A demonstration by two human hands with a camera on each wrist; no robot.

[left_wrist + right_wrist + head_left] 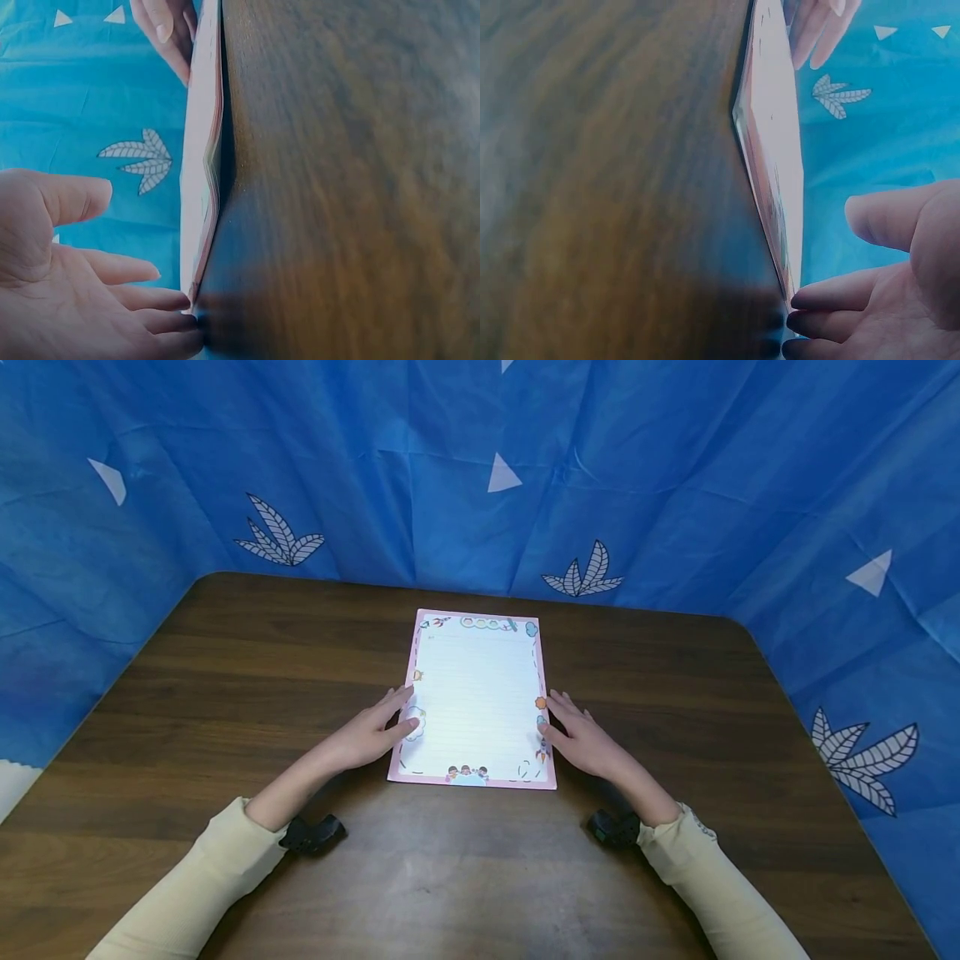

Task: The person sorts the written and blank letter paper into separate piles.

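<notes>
A stack of lined writing paper (480, 693) lies flat on the table, with a pink border and small cartoon drawings around its edge. My left hand (375, 731) is at its left edge, fingers extended, the thumb over the border in the head view. On the opposite side, my right hand (585, 739) has its fingertips right at the right edge. The left wrist view shows several layered sheets (201, 150) curving up slightly along the near edge. Straight fingers of the right hand (885, 300) meet the stack's side in the right wrist view, thumb held apart.
The brown wooden table (300, 635) has rounded far corners. A blue cloth (360, 468) printed with white leaves and triangles hangs behind it and along both sides. Black wrist devices (313, 835) sit below both hands, by the rolled cream sleeves (202, 877).
</notes>
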